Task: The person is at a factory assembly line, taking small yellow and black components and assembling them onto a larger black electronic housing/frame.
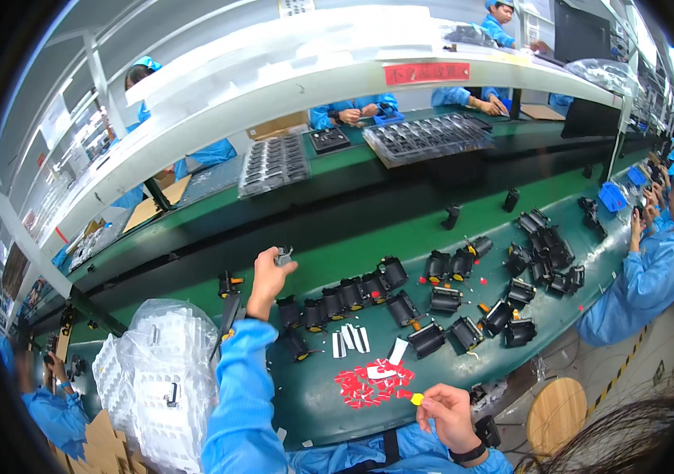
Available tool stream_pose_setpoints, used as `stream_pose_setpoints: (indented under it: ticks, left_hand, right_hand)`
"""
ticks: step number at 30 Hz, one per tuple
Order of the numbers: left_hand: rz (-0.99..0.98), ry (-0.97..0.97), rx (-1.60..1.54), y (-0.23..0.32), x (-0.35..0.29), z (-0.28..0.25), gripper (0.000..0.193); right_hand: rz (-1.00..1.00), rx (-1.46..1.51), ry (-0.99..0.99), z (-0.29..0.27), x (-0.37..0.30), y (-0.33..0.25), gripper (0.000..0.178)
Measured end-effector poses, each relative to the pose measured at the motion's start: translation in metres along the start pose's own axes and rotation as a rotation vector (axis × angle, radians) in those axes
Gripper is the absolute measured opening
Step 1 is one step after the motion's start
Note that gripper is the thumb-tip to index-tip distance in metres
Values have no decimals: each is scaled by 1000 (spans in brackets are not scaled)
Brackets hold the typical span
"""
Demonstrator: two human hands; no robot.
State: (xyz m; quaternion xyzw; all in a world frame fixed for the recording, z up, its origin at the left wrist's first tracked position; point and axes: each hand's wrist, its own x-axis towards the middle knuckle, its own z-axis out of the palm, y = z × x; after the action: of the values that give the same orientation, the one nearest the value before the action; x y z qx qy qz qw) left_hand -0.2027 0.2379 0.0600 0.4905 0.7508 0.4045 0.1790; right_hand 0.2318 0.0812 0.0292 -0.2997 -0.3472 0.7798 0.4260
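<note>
My left hand (270, 280) reaches out over the green bench, its fingers closed round a small grey-and-black part (283, 255). Close to the bench's front edge, my right hand (449, 415) pinches a small yellow piece (417, 399) between thumb and fingertips. The yellow piece is beside a spread of small red pieces (357, 389), with white slips on and near them. Several white strips (350, 340) lie farther in. Black cylindrical parts (351, 294), some with yellow ends, form a row to the right of my left hand.
More black parts (546, 245) crowd the right of the bench. A green conveyor belt (400, 237) runs behind. Plastic-wrapped white trays (159, 387) stack at the left. A co-worker (645, 261) sits at the right near blue bins (612, 196). A white shelf (289, 95) spans overhead.
</note>
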Motion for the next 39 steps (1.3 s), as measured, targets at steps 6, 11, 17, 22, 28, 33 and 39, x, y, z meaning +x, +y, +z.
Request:
stream_pose_setpoints:
  ticks: [6,11,17,22,28,33,39]
  left_hand:
    - [136,-388,-332,98,-186,2,21]
    - [167,-573,-131,108,-221,-3,27]
    - [210,-629,-119,113,-239,-15,25]
    - [271,-664,-99,114,-240,-14,25]
    - [331,-684,-124,108,-236,-19,21]
    - [152,-879,-464,102,-258,-45,23]
    - [222,-415,-516,74,-313,-10,28]
  right_hand:
    - [-251,-387,-302,40,34,-35,5]
    - [-526,-757,-512,66,70,-39,9]
    - [-512,-858,-576,75,65,-26,10]
    - [-399,-816,-495,76,58,-29,11]
    - [-421,-850,-463,75,58,-31,23]
    - [-249,-591,-687,80,60,-2,71]
    - [-324,-454,-439,70,43,44,84]
